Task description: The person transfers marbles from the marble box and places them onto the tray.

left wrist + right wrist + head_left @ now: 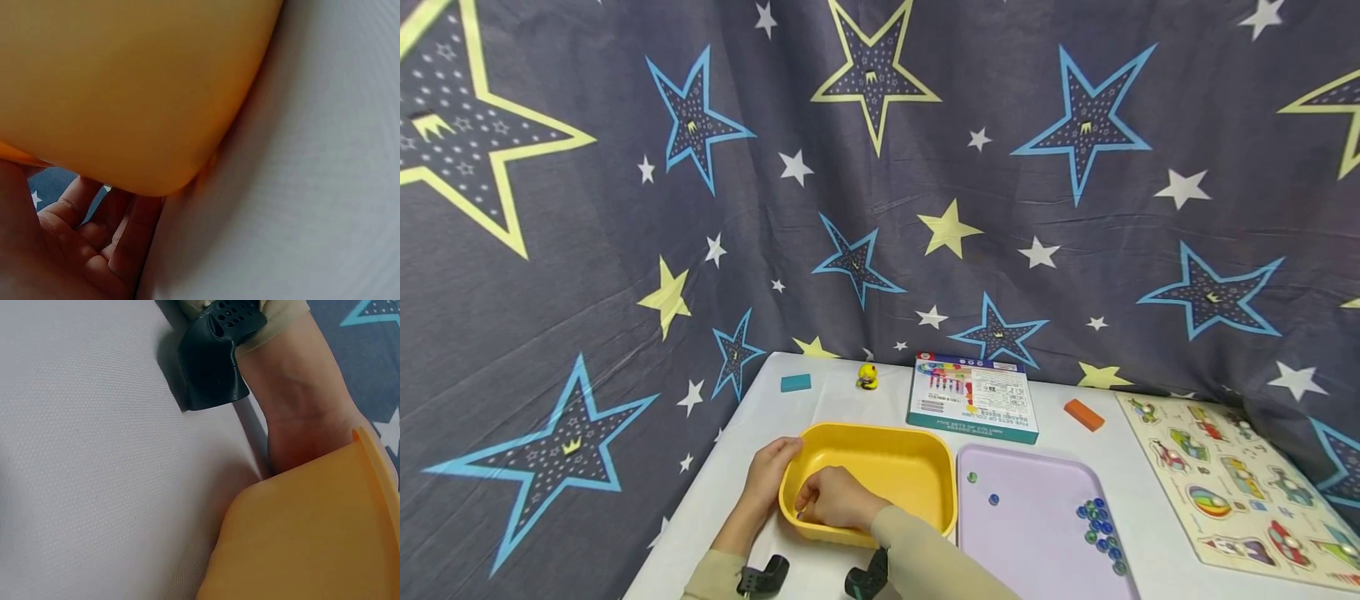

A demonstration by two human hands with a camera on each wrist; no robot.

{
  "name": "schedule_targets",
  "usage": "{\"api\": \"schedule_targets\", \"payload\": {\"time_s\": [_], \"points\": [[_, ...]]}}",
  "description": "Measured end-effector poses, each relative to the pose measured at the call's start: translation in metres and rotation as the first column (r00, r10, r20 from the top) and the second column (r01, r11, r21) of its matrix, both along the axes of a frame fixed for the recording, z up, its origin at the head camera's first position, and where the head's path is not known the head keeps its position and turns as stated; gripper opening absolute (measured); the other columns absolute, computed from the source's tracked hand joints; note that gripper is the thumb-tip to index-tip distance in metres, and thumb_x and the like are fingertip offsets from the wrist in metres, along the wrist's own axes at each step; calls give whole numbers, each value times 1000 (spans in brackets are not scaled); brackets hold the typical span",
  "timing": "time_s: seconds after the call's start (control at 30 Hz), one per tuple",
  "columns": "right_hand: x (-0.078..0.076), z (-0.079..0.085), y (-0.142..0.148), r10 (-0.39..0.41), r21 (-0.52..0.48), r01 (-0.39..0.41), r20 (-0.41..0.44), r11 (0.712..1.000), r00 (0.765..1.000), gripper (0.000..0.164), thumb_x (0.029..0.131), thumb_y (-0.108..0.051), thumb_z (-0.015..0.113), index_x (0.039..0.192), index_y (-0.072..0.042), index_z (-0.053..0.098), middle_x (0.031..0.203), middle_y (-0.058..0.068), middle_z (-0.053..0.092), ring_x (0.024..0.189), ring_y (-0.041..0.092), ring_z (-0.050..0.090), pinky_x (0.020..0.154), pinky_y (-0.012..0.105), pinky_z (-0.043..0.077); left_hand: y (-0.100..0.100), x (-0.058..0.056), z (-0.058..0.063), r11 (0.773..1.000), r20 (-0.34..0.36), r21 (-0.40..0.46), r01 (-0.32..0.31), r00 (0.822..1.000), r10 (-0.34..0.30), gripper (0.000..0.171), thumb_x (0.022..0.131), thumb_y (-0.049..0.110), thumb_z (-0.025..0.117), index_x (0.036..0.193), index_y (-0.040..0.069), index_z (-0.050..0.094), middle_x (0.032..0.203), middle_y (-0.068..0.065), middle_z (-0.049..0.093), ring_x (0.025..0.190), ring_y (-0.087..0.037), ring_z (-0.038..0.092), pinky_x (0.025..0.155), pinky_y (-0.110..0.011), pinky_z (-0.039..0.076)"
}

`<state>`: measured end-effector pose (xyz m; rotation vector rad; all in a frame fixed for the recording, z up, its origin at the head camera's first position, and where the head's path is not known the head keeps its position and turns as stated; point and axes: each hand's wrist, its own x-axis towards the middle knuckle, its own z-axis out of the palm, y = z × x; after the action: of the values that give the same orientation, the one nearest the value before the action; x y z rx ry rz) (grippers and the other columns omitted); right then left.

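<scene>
A yellow plastic tub (917,442) stands on the white table. My left hand (769,475) grips its left rim; in the left wrist view the fingers (134,237) lie along the outside of the tub's wall (137,94). My right hand (838,498) reaches inside the tub near its front left corner, fingers curled downward. At those fingertips a small purple thing (800,516) shows, too small to tell its kind. The right wrist view shows only the tub's outer wall (312,531) and the left forearm (300,394); the right fingers are hidden there.
Right of the tub lies a lilac tray (1022,542) with several blue and green glass marbles (1099,525). Behind are a boxed set (973,396), a yellow duck toy (867,377), a teal block (796,382) and an orange block (1084,414). A wooden picture puzzle (1240,483) lies far right.
</scene>
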<state>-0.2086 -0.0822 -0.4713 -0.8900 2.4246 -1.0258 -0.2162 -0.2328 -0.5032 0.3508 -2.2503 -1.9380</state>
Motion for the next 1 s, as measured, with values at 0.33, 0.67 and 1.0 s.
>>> {"api": "schedule_targets", "payload": {"time_s": [0.33, 0.67, 1.0], "points": [[0, 0, -3, 12, 65, -9, -32, 998, 999, 10, 74, -10, 69, 68, -16, 66, 59, -11, 55, 62, 4, 46, 64, 18, 36, 0, 0, 0, 1000, 2, -14, -12, 1000, 12, 39, 87, 39, 55, 98, 3, 66, 100, -10, 63, 86, -18, 56, 73, -24, 46], [0, 15, 26, -15, -58, 16, 19, 998, 1000, 9, 79, -23, 68, 73, -20, 63, 65, -9, 56, 59, 6, 47, 55, 20, 38, 1, -1, -3, 1000, 0, -12, 5, 1000, -5, 42, 86, 42, 55, 98, 3, 65, 99, -10, 63, 83, -17, 57, 70, -24, 48], [0, 48, 92, -114, -311, 122, 46, 943, 992, 11, 83, -27, 65, 87, -16, 63, 78, 0, 60, 56, 12, 53, 50, 26, 47, 0, 1, -2, 1000, 20, -9, 7, 1000, -6, 43, 85, 46, 55, 99, 7, 64, 94, -7, 63, 79, -18, 58, 67, -27, 49]]}}
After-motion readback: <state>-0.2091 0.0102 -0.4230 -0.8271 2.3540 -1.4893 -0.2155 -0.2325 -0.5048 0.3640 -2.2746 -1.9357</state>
